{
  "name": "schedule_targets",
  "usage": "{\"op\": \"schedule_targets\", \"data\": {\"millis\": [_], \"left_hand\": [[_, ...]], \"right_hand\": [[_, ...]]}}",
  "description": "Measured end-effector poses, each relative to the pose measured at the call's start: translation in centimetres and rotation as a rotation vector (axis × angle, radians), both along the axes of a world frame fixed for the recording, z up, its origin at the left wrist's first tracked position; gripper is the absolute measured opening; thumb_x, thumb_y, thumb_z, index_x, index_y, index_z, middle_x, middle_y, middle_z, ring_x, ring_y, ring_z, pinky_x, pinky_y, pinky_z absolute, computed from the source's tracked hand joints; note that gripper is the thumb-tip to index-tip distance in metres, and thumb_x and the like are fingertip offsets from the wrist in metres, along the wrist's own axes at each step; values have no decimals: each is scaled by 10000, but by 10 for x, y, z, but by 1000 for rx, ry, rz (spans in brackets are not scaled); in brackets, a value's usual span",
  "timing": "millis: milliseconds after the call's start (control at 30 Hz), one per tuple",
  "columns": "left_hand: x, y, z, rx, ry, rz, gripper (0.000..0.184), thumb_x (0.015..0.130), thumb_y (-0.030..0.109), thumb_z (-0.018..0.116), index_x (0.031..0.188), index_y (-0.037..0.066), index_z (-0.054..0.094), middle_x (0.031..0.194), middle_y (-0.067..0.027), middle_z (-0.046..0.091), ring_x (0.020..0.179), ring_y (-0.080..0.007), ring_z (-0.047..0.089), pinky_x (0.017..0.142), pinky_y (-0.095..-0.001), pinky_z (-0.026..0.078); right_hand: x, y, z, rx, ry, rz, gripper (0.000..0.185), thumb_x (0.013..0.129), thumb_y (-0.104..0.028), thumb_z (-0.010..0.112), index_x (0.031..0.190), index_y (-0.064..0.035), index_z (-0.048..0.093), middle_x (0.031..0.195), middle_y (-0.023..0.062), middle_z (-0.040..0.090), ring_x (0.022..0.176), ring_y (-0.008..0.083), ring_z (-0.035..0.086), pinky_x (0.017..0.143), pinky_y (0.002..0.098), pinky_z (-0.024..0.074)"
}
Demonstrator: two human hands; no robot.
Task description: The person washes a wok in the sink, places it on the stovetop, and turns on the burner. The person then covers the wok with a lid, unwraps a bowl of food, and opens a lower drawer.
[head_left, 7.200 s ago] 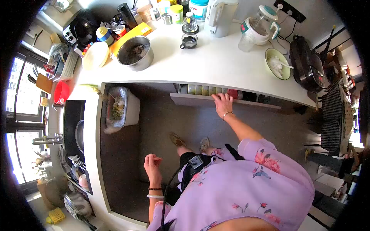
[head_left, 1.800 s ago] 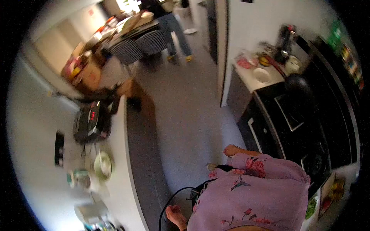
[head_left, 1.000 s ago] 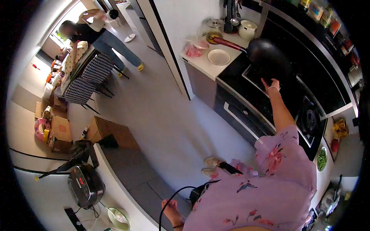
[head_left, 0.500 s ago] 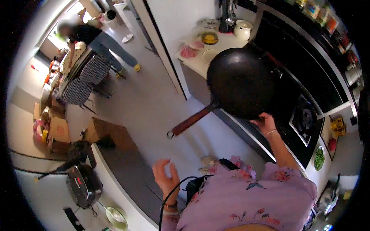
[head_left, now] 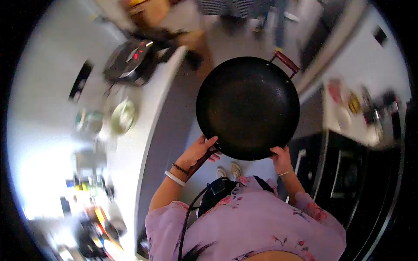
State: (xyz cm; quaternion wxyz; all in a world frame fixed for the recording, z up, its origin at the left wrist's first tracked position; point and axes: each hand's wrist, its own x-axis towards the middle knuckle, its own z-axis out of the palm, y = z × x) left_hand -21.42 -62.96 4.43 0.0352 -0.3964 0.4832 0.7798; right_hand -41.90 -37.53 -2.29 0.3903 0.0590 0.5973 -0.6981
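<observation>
A large black wok [head_left: 248, 108] is held out in front of my body, above the floor, with its dark inside facing up. My left hand [head_left: 201, 151] grips it at the near left, thumb on the rim beside the base of the reddish-brown long handle [head_left: 198, 168]. That handle runs back along my left wrist. On the near right, my right hand [head_left: 282, 159] is closed on the rim, its fingers partly hidden under the wok. A short reddish-brown loop handle [head_left: 286, 63] sticks out from the far right rim.
Along the left runs a white counter [head_left: 150, 126] with a black cooker [head_left: 133, 61] and a pale green bowl [head_left: 123, 116]. The black stove [head_left: 344, 174] stands at right, near a white counter [head_left: 331, 115]. A person's leg [head_left: 281, 26] shows at the far end.
My view has turned left, away from the stove. The wok has swung in front of me, its long handle now towards me. My left hand, earlier empty, has taken hold of it.
</observation>
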Motion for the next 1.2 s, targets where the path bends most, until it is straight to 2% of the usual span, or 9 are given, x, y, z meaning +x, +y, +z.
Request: {"op": "schedule_targets", "data": {"millis": [100, 167, 267, 433, 567, 600, 767, 933, 1200], "left_hand": [[61, 14, 20, -42, -29, 188, 362, 926, 364, 576, 1002, 14, 522, 729, -103, 621, 500, -140, 563, 422, -264, 443], [102, 50, 3, -146, 7, 333, 332, 929, 351, 573, 907, 21, 552, 637, -65, 578, 434, -113, 496, 381, -257, 392], [156, 98, 20, -377, -69, 552, 409, 921, 342, 585, 656, 30, 562, 505, -8, 502, 394, -88, 462, 352, -249, 351], [245, 189, 44, -415, -245, 950, 395, 912, 307, 603, 630, 34, 556, 493, -5, 490, 394, -76, 454, 358, -242, 347], [305, 286, 25, -409, -286, 1222, 322, 896, 267, 623, 679, 41, 549, 524, 3, 492, 416, -69, 453, 366, -235, 331], [315, 309, 21, -410, -295, 1278, 322, 896, 267, 623, 679, 41, 549, 524, 3, 492, 416, -69, 453, 366, -235, 331], [367, 470, 34, -282, -184, 1696, 286, 881, 244, 639, 691, 57, 534, 541, 7, 494, 414, -68, 431, 386, -250, 338], [422, 590, 24, -154, -146, 1872, 388, 851, 275, 686, 563, 80, 516, 508, 0, 493, 423, -78, 447, 419, -238, 359], [489, 713, 5, -252, 8, 1941, 356, 844, 286, 693, 603, 85, 525, 507, 10, 467, 429, -97, 452, 422, -250, 374]], "right_hand": [[13, -54, 5, -95, 241, 275, 371, 725, -80, 677, 1056, -78, 509, 922, 40, 579, 851, 194, 569, 677, 348, 483], [30, -67, 52, -58, 30, 342, 288, 734, -93, 687, 979, -67, 539, 944, 38, 567, 891, 175, 552, 718, 327, 453], [45, -96, 30, -172, 72, 715, 300, 771, -64, 643, 1052, -66, 537, 968, 32, 580, 876, 162, 553, 758, 309, 450], [157, -141, 53, -293, -30, 1119, 308, 782, -27, 617, 1081, -60, 555, 989, 24, 604, 866, 149, 566, 757, 295, 456], [255, -138, 34, -373, 275, 1508, 145, 792, -96, 633, 917, -27, 611, 1006, 45, 589, 881, 142, 552, 729, 286, 445], [280, -133, 30, -352, 314, 1580, 124, 806, -110, 624, 834, 10, 636, 1016, 63, 581, 885, 135, 542, 712, 292, 445], [413, -40, 90, -334, 168, 1889, 143, 774, -104, 631, 882, -10, 622, 824, 15, 613, 729, 115, 558, 659, 266, 445], [537, 49, 105, -432, 319, 2186, 197, 763, -160, 624, 885, -6, 613, 807, 32, 606, 678, 128, 572, 590, 274, 477], [700, 136, 93, -407, 262, 2524, 225, 789, -172, 592, 882, 31, 623, 834, 86, 626, 731, 185, 624, 593, 320, 545]]}}
